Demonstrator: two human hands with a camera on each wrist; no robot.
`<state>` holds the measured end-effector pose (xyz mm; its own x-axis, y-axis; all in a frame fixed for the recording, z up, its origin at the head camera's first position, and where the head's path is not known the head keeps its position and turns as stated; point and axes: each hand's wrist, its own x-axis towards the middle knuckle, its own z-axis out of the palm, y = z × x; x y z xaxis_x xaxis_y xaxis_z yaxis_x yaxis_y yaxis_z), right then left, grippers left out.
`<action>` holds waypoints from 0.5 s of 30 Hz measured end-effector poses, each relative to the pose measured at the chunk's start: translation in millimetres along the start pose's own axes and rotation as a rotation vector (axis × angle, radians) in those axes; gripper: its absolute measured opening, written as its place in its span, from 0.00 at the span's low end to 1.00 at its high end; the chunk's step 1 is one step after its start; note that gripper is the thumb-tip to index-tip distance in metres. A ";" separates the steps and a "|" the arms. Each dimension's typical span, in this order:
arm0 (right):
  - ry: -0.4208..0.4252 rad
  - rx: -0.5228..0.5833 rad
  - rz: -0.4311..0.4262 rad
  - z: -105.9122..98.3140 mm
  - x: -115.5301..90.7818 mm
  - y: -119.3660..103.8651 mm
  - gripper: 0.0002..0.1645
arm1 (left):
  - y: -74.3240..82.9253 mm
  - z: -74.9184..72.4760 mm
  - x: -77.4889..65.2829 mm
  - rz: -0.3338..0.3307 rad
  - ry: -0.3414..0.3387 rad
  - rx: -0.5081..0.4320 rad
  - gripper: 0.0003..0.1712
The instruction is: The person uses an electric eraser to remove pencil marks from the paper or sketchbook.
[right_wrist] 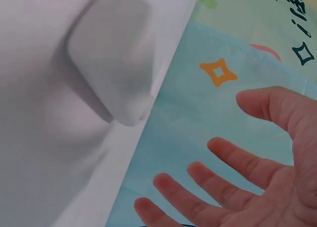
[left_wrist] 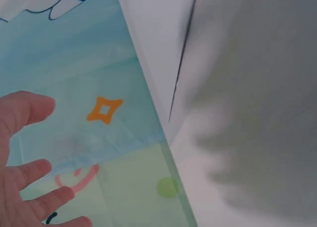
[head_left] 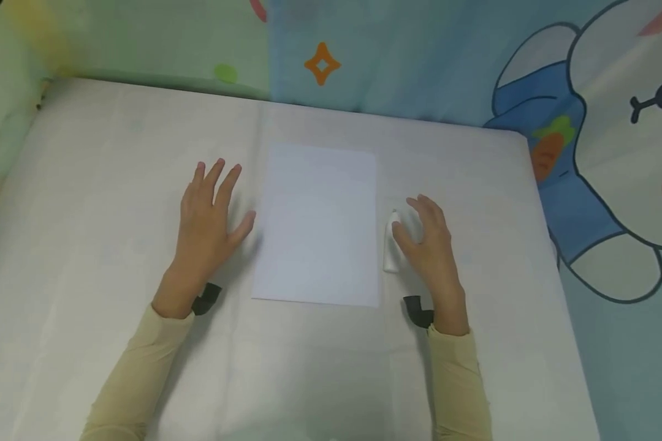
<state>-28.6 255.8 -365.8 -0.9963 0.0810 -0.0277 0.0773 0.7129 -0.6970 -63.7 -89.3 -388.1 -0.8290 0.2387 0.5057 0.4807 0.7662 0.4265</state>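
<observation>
A blank white sheet of paper (head_left: 317,226) lies flat on the white-covered table between both hands. My left hand (head_left: 204,223) is just off the paper's left edge, fingers spread and holding nothing. To the right of the sheet lies a slim white tube-like object (head_left: 389,251), narrow at its far end. My right hand (head_left: 430,242) hovers beside it, the thumb overlapping it in the head view. In the right wrist view the white object (right_wrist: 114,54) looms large and blurred, apart from the fingers, which are loosely spread with nothing between them.
The white tabletop (head_left: 99,202) reaches out on all sides of the paper. Behind it hangs a printed curtain (head_left: 397,55) with cartoon figures, which also runs down past the table's right edge. A black curved piece (head_left: 206,299) shows at the left wrist, another (head_left: 418,312) at the right.
</observation>
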 end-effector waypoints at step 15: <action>-0.065 -0.156 0.201 7.4 2.3 8.4 0.28 | -0.6 11.7 -10.7 -0.103 -0.273 0.038 0.43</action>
<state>-30.6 256.8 -377.0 -0.9604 0.1900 -0.2040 0.2733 0.7863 -0.5541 -58.5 -85.4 -402.6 -0.9217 0.3058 0.2387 0.3829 0.8155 0.4339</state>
